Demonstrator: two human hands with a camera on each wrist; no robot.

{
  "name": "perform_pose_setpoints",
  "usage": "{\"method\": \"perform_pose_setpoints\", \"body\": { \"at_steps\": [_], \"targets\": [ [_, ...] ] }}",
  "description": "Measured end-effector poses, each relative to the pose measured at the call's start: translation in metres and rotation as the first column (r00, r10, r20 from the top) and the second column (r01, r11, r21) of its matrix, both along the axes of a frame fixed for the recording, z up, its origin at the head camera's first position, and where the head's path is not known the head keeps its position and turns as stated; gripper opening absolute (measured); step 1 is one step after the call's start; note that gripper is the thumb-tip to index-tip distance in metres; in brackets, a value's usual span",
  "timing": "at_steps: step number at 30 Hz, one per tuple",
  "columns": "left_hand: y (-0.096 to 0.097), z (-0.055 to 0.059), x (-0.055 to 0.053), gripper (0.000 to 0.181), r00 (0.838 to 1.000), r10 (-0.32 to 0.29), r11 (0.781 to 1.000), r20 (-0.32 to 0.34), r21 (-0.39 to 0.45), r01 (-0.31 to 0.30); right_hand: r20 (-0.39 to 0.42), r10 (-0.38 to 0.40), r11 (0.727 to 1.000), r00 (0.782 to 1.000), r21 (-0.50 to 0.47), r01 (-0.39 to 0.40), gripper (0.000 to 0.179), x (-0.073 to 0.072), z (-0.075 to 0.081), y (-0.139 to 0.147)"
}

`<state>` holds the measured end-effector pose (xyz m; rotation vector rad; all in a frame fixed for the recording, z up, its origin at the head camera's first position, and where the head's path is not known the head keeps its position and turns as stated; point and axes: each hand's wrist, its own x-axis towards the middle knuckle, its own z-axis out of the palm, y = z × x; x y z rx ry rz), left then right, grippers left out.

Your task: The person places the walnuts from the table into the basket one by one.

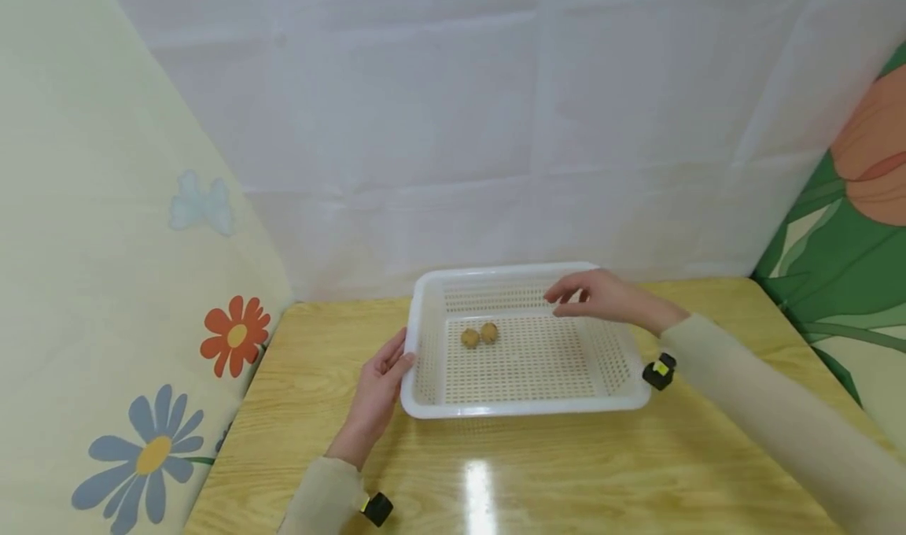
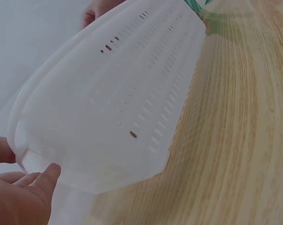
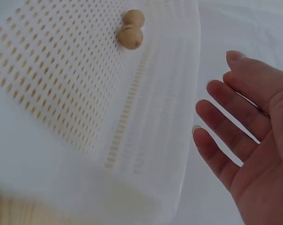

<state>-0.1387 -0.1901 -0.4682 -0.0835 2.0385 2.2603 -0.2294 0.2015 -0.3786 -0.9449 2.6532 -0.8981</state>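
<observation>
The basket (image 1: 524, 407), white and pierced with small slots, sits at the table (image 1: 566, 472); whether its base lies fully flat there cannot be told. Two walnuts (image 1: 470, 337) lie inside the basket on its slotted floor, in the far left part, side by side and seemingly touching. The left hand (image 1: 377, 389) pinches the basket's left rim, thumb at the edge and fingers against the outer wall. The right hand (image 1: 598, 295) hangs over the basket's far right corner, well apart from the walnuts, its fingers loosely bent and spread, with gaps showing between them in the right wrist view.

Pale sleeves (image 1: 322, 496) cover both forearms, and each wrist bears a black device (image 1: 659, 371), the right one just beside the basket's right end. Behind the basket hangs a creased white cloth (image 1: 495, 126). Left of the basket, a pale panel shows a red flower (image 1: 237, 336), a blue flower (image 1: 153, 455) and a butterfly (image 1: 201, 204); right of it, another panel shows an orange tulip (image 1: 881, 153) with green leaves. A bright glare marks the table in front of the basket.
</observation>
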Motion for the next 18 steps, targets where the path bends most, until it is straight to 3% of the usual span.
{"method": "perform_pose_setpoints", "body": {
  "at_steps": [7,18],
  "targets": [
    [-0.002,-0.001,0.0,0.057,1.0,-0.001,1.0,-0.003,0.009,0.001,0.037,-0.12,0.993,0.992,-0.005,0.12,0.031,0.027,-0.002,0.047],
    [-0.001,0.0,-0.001,0.056,1.0,-0.001,1.0,-0.002,0.006,0.001,-0.02,-0.248,0.969,0.969,-0.02,0.248,0.034,0.062,-0.009,0.104]
  ]
}}
